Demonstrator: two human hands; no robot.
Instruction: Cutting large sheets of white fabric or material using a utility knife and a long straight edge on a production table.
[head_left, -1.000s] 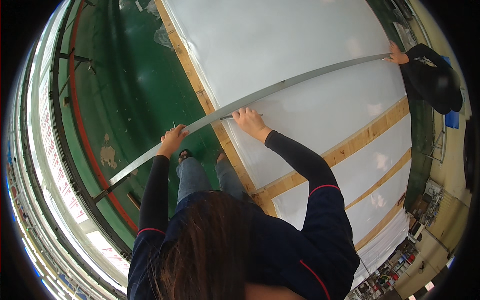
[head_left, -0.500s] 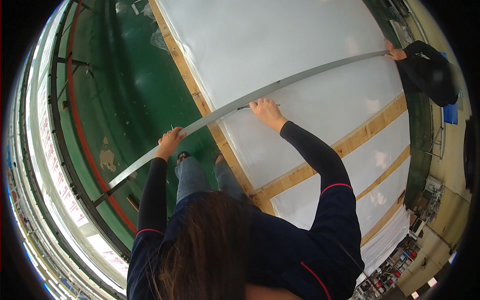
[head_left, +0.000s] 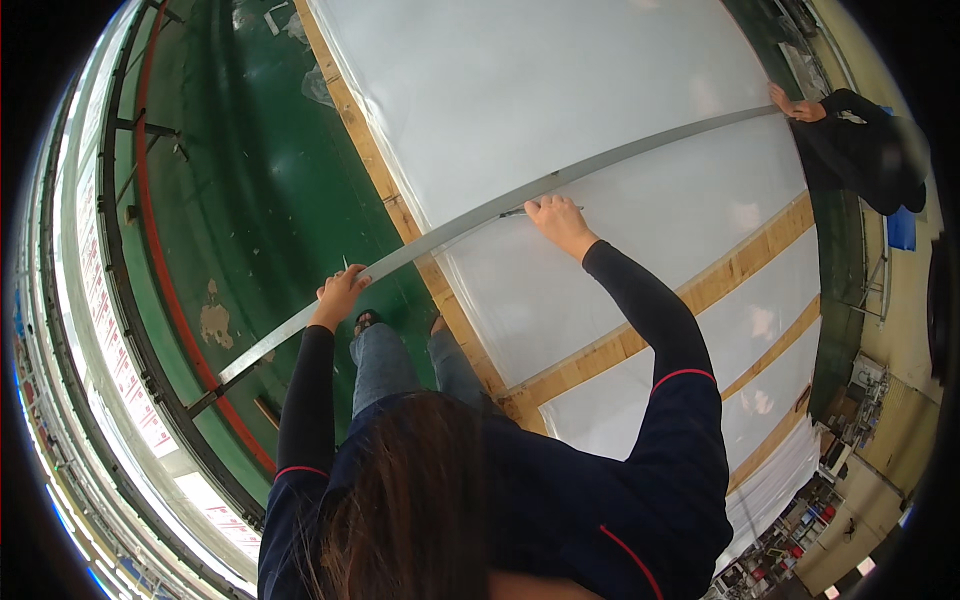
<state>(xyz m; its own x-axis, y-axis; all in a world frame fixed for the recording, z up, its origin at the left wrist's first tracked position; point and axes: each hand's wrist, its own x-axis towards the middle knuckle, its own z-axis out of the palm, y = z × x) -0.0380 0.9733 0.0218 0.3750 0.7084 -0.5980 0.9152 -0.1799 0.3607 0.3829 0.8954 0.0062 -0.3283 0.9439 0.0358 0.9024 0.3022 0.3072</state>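
A long, flat grey metal bar (head_left: 620, 152) lies slantwise across a white sheet (head_left: 450, 90) and juts out past its left side over the floor. My left hand (head_left: 340, 297) is closed around this overhanging part, and a thin pointed thing too small to name sticks up from between its fingers. Just below the bar, my right hand (head_left: 560, 222) pinches a slim dark pen-like tool (head_left: 512, 212), its tip close to the bar's near edge. At the far right end, another person's hand (head_left: 797, 105) rests on the bar.
Wooden strips (head_left: 745, 250) run along and across the white sheets. Left of them is a green floor (head_left: 270, 140) with clear plastic scraps (head_left: 318, 85). A red rail (head_left: 150, 200) and dark frame stand far left. Cluttered shelves (head_left: 780, 540) are at lower right.
My right hand has slid to the right along the bar with the slim tool. My left hand stays on the bar at nearly the same place.
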